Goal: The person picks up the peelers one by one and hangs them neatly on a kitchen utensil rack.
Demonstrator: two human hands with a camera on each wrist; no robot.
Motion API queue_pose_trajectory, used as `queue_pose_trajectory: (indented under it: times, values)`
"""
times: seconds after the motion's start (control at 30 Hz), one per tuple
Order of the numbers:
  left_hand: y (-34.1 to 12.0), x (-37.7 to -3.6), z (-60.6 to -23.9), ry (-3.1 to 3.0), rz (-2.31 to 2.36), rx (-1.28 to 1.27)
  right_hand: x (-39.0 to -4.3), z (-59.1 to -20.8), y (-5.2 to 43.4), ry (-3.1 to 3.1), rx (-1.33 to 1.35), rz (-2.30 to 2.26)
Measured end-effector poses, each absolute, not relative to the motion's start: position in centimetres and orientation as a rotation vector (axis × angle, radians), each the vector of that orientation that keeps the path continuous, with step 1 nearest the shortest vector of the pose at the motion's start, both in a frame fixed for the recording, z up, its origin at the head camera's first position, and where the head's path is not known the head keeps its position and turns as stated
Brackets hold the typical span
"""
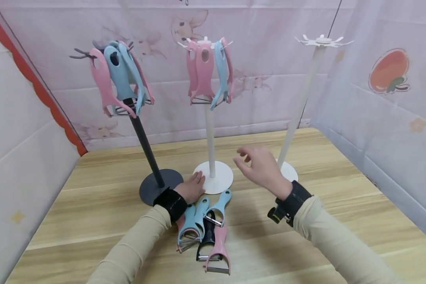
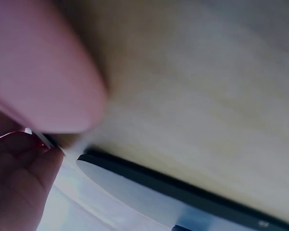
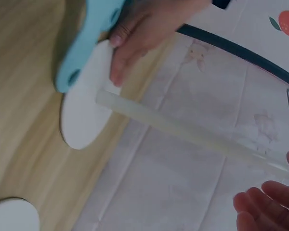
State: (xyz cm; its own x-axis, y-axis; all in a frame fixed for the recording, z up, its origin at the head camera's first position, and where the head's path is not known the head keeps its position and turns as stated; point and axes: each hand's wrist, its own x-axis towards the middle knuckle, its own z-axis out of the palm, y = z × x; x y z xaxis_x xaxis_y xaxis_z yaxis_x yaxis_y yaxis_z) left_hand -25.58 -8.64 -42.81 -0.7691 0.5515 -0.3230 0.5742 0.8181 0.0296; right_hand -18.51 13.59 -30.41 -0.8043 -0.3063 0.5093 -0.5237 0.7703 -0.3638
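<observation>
Counting 1 black, round-based, slim-poled stand (image 1: pixel 144 148) and 2 white, round-based, slim-poled stands (image 1: pixel 210 134). On the wood-grained tabletop (image 1: pixel 74 221), 3 light-blue, Y-shaped peelers (image 1: pixel 189 217), 1 glossy black, Y-shaped peeler (image 1: pixel 209 232) and 2 pink, Y-shaped peelers (image 1: pixel 220 240) (1 mostly hidden). Hanging, at least 2 pink and 2 light-blue on the black stand, 3 pink and 1 light-blue on the middle white stand. Also 2 bare hands (image 1: pixel 260 165), 2 black wrist straps (image 1: pixel 170 204), 2 beige sleeves (image 1: pixel 127 246).
</observation>
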Motion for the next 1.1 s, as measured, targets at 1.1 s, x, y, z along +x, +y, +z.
queue_pose_trajectory:
  times: [1.1]
  values:
    - [-8.6, -26.1, -43.0, 2.664, -0.109, 0.834, -13.0, -38.4, 14.2, -2.932, 0.714, 0.644]
